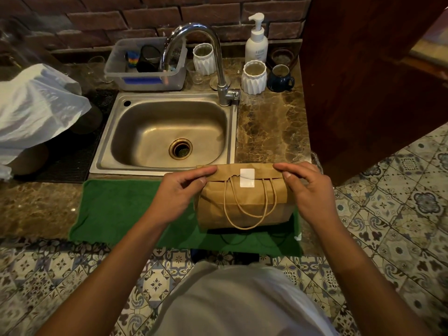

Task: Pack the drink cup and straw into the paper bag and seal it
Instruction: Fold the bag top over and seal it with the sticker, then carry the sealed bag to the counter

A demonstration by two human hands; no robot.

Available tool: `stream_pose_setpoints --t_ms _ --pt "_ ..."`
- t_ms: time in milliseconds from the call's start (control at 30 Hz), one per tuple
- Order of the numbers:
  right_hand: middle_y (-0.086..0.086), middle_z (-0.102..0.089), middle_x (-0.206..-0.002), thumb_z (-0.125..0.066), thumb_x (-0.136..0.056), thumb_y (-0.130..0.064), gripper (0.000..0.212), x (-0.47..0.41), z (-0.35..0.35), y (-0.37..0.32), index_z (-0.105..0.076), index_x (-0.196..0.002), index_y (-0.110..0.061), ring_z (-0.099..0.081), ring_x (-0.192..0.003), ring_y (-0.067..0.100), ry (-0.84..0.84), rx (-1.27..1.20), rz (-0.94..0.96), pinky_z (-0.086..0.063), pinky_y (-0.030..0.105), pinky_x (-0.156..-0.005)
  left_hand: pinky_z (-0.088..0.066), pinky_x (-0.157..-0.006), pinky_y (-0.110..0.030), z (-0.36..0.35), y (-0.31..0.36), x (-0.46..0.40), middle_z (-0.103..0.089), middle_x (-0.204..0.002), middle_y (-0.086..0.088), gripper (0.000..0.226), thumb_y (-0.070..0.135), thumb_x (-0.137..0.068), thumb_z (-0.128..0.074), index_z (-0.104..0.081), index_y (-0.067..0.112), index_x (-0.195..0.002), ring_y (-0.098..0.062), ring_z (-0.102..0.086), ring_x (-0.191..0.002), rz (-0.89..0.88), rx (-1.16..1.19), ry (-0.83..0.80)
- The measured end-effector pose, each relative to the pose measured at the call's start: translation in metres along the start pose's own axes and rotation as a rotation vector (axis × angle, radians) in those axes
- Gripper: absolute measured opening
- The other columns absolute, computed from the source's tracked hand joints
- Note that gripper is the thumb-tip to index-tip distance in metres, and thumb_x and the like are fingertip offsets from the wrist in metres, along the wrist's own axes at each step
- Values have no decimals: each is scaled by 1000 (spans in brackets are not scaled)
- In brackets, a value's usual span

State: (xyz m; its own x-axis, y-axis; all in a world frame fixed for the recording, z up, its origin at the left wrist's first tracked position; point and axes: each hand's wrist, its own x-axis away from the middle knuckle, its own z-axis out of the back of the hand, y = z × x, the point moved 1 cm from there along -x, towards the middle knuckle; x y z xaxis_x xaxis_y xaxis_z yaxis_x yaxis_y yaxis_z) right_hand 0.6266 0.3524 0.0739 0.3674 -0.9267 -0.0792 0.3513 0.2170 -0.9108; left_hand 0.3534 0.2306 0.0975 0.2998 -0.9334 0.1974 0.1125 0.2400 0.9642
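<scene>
**Bag's folded and stickered, both hands on the fold**

So the paper bag point(244, 202) is standing right in front of me on the green towel point(126, 209) at the front edge of the tabletop point(271, 132), just on my side of the sink point(167, 134). Its top is folded over toward me, and that folded strip runs left to right, straight across my body. A white sticker point(247, 178) sits dead centre, bridging the flap and the front of the bag, with the twine handles point(249, 204) hanging down the front below it.

My left hand point(181, 187) pinches the left end of the fold, thumb in front and fingers on top. My right hand point(305, 183) does the same on the right end. So the long axis of the fold lies between the two hands, and the sticker is about midway, neither hand clearly closer.

Can't see the cup or straw, I'd guess they're inside. Looks basically done to me. If the sticker wants a firm press, either thumb only has to slide inward along the fold while the other hand holds its end down.
</scene>
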Motion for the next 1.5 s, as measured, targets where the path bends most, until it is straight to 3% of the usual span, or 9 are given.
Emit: stream_pose_setpoints --t_ms 300,533,667,833,933,1067,1200,1333,1500 --pt "-4 -70 -108 -73 -92 -16 27 10 2 -10 -77 -115 -30 -62 -108 15 -6 -6 -35 -52 34 -94 -51 -89 -12 -6 7 12 -77 -115 14 33 -3 -96 -60 -76 19 -115 -1 -69 -112 13 84 56" --pt "-5 -71 -106 -71 -93 -14 27 25 6 -18 -76 -112 -33 -60 -109 12 106 41 -39 -48 24 -93 -51 -96 -14 -8 16 13 -76 -116 17 40 1 -97 -61 -78 34 -110 -3 -67 -117 -30 6 -20" --pt "-7 -69 -105 -68 -95 -13 26 44 8 -23 -75 -114 -31 -59 -109 15 218 71 -78 -50 34 -95 -49 -96 -12 -10 21 9 -75 -118 20 43 3 -97 -62 -76 41 -112 -1 -65 -119 -64 -36 -128" --pt "-14 -65 -106 -65 -97 -14 31 83 6 -36 -71 -116 -37 -58 -109 8 375 135 -147 -49 29 -95 -49 -93 -10 -14 27 0 -75 -115 24 50 1 -97 -61 -76 47 -108 2 -66 -116 -121 -69 -286" --pt "-1 -68 -111 -64 -98 -12 29 115 1 -42 -74 -118 -28 -60 -111 18 497 156 -216 -51 38 -97 -49 -93 -9 -18 30 -2 -75 -113 26 47 -1 -96 -61 -78 42 -108 3 -66 -116 -151 -80 -414" --pt "2 -68 -108 -64 -97 -10 29 164 -30 -55 -75 -118 -25 -61 -108 23 660 205 -315 -51 43 -95 -46 -90 -5 -14 25 3 -74 -109 30 40 -4 -96 -60 -76 30 -111 9 -64 -114 -187 -92 -596" --pt "4 -68 -107 -65 -96 -7 27 207 -57 -77 -76 -116 -22 -61 -105 24 802 251 -367 -50 38 -94 -45 -91 -5 -8 18 15 -74 -111 29 41 -4 -96 -59 -76 30 -112 9 -63 -116 -229 -99 -721" --pt "-3 -69 -108 -63 -97 -11 29 254 -68 -97 -75 -116 -28 -61 -106 16 930 293 -425 -44 18 -91 -47 -100 -13 -23 22 31 -76 -117 19 46 -5 -96 -58 -79 35 -108 -2 -63 -123 -223 -64 -867" --pt "1 -69 -109 -63 -96 -7 30 317 -64 -108 -76 -117 -24 -61 -104 16 1094 278 -496 -45 22 -89 -45 -95 -8 -62 32 68 -75 -114 23 53 -6 -96 -57 -80 40 -104 6 -63 -119 -250 -74 -1034"
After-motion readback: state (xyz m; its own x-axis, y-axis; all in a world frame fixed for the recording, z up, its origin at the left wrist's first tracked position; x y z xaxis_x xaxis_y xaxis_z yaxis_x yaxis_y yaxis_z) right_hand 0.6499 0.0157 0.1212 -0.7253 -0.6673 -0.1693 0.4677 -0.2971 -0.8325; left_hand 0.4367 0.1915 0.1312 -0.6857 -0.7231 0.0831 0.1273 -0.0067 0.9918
